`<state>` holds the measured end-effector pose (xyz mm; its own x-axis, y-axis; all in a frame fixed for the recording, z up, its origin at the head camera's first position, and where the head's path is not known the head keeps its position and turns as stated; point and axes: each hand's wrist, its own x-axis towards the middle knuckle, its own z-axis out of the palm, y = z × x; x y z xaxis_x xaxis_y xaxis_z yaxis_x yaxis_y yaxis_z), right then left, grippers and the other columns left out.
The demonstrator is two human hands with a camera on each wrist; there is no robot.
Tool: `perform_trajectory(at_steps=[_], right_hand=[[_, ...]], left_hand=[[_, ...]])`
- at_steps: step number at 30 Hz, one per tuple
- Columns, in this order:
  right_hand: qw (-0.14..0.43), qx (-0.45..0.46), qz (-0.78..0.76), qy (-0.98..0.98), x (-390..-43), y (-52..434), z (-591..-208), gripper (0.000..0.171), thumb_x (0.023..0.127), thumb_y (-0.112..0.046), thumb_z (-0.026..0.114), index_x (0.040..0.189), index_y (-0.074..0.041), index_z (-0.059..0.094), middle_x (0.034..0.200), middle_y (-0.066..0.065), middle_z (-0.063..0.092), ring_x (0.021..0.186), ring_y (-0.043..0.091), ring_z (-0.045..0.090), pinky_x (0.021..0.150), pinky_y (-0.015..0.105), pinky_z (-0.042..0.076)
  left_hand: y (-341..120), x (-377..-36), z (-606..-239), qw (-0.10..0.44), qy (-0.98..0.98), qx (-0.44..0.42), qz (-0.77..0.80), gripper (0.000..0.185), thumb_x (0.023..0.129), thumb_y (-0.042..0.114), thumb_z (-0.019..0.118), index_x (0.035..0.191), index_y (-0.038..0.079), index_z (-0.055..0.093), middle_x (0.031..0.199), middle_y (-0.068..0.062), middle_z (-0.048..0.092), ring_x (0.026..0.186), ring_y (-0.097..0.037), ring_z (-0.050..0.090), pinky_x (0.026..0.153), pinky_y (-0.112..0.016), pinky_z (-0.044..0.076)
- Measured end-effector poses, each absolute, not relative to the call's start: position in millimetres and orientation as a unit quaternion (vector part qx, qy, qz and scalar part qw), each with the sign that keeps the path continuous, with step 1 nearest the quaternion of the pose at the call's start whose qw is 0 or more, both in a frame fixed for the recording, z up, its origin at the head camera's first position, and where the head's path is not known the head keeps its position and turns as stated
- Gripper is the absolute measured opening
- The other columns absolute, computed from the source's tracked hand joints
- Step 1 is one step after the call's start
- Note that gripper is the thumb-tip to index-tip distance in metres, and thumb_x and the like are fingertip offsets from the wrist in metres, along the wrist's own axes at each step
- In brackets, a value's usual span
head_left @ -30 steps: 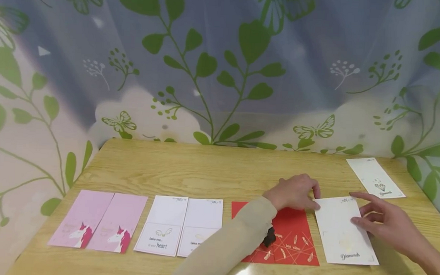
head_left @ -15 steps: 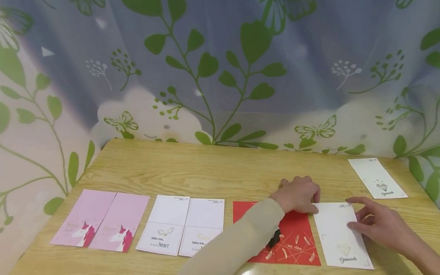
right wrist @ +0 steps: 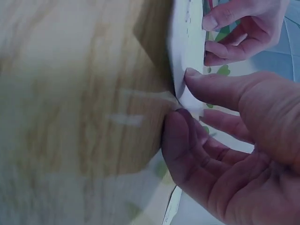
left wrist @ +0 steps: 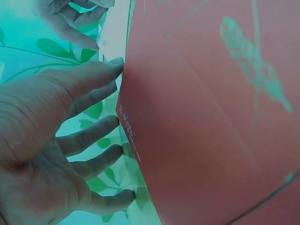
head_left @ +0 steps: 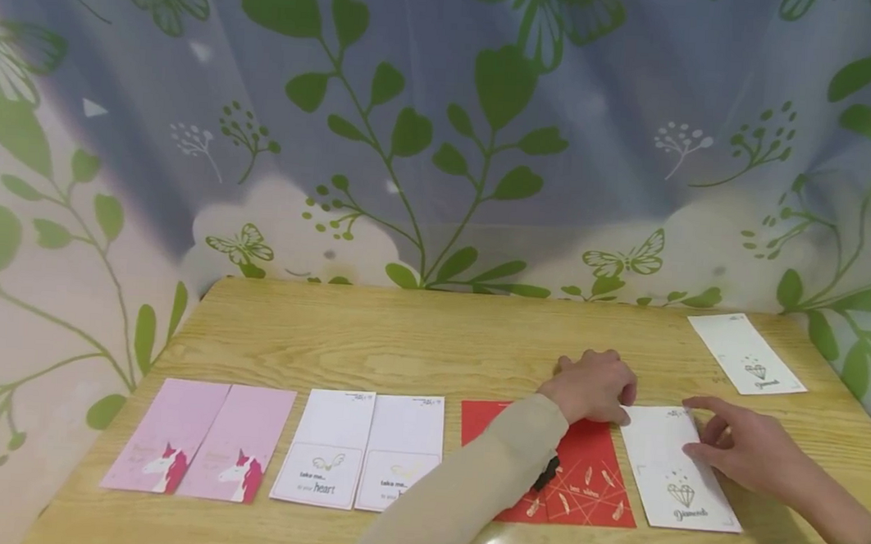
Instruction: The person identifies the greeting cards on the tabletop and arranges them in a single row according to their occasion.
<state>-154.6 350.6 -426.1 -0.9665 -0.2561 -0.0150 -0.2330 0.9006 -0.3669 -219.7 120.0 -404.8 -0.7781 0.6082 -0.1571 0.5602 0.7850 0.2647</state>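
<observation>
The right hand (head_left: 740, 448) lay with relaxed grip, fingertips pressing the right edge of a smooth white rectangular paper card with a diamond drawing (head_left: 676, 469). At its nine o'clock, the left hand (head_left: 592, 387), fingers loosely bent, touched that card's top-left corner beside a glossy red square card (head_left: 580, 477) on the grained wooden desk (head_left: 417, 345).

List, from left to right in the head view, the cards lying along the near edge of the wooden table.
Two pink unicorn cards → two white "take me... heart" cards → red card with gold lines → white "Diamonds" card, touched by both hands.
</observation>
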Motion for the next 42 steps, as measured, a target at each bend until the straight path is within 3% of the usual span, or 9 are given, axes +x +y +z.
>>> perform_trajectory(at_steps=[9, 18, 42], right_hand=[[0.011, -0.157, -0.164, 0.974, -154, 351, -431, 0.027, 0.081, -0.016, 0.085, 0.104, -0.008, 0.075, 0.089, 0.0, 0.07, 0.071, 0.003, 0.059, 0.062, 0.025, 0.049], [0.07, -0.172, -0.199, 0.962, -149, 364, -430, 0.058, 0.076, -0.025, 0.09, 0.123, -0.001, 0.068, 0.104, 0.008, 0.063, 0.077, -0.006, 0.055, 0.066, 0.022, 0.049], [0.058, -0.179, -0.219, 0.957, -149, 366, -436, 0.056, 0.076, -0.024, 0.091, 0.122, -0.004, 0.066, 0.106, 0.009, 0.063, 0.076, -0.008, 0.052, 0.066, 0.021, 0.047]], left_hand=[[120, -220, -404, 0.12, 0.934, 0.319, 0.103, 0.012, 0.09, 0.035, 0.078, 0.101, 0.035, 0.073, 0.108, 0.017, 0.058, 0.098, -0.007, 0.048, 0.09, -0.04, 0.044], [120, -219, -404, 0.125, 0.932, 0.324, 0.102, 0.014, 0.091, 0.034, 0.077, 0.104, 0.036, 0.073, 0.108, 0.019, 0.059, 0.096, -0.005, 0.047, 0.091, -0.039, 0.044], [120, -220, -407, 0.131, 0.93, 0.333, 0.084, 0.018, 0.095, 0.034, 0.072, 0.112, 0.038, 0.072, 0.114, 0.016, 0.056, 0.1, -0.006, 0.047, 0.095, -0.041, 0.044]])
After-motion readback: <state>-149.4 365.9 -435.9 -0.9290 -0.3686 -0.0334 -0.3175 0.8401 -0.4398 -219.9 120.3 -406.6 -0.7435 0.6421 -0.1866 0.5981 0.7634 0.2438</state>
